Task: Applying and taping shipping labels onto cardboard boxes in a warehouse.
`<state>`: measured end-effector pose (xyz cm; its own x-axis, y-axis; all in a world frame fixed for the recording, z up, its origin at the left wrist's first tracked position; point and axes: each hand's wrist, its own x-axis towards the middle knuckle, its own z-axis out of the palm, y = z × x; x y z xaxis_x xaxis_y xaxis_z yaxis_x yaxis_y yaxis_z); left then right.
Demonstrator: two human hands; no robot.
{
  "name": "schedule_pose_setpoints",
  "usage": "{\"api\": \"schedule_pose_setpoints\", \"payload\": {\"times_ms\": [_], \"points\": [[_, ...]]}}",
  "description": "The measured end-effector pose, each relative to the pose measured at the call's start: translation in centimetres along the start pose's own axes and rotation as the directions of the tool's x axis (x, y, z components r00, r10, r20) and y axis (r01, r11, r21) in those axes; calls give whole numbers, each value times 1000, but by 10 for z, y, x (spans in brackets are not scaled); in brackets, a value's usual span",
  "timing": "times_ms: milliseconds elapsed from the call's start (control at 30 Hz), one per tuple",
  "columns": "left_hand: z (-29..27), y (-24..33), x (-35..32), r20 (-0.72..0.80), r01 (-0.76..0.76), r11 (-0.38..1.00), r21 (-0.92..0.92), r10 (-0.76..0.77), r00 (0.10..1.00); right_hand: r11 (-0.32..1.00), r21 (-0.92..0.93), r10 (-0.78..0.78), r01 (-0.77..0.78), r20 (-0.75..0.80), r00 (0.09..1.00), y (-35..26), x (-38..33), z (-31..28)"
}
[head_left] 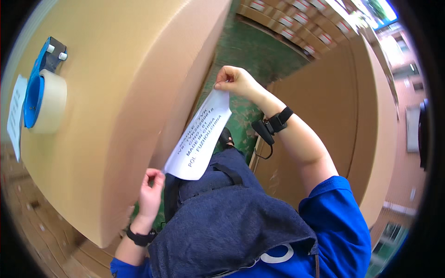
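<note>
One white paper [16,116] at far left, along the edge of a big carton [102,116]. Blue tape dispenser [52,103] with pale roll just beside it, on the carton. Left hand [150,197]: thumb and fingers pinched at lower corner of printed sheet [200,139]. Sheet slants up between both hands, above the legs. Right hand [238,83]: fingertips pinching its upper end; black device [273,124] strapped at wrist. Farther right, another carton [320,116].

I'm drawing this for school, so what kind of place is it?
Probably a warehouse or packing area: there are stacked cardboard boxes with labels, a blue tape dispenser on a big carton, and a printed sheet held by the person's left hand and right hand.
</note>
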<state>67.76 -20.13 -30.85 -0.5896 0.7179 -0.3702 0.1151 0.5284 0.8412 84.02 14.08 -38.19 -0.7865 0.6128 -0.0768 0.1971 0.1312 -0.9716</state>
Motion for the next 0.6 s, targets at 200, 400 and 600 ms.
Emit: {"api": "schedule_pose_setpoints", "payload": {"times_ms": [200,400,600], "points": [[94,-1,-18,-488,-82,995,53,98,868,991,-63,-113,115,25,993,24,13,-25],[200,7,18,-676,-65,996,-63,5,737,928,-257,-301,272,-82,950,43,37,-87],[234,7,39,-766,-47,997,-60,-16,643,894,-336,-334,296,-63,940,64,59,-102]]}}
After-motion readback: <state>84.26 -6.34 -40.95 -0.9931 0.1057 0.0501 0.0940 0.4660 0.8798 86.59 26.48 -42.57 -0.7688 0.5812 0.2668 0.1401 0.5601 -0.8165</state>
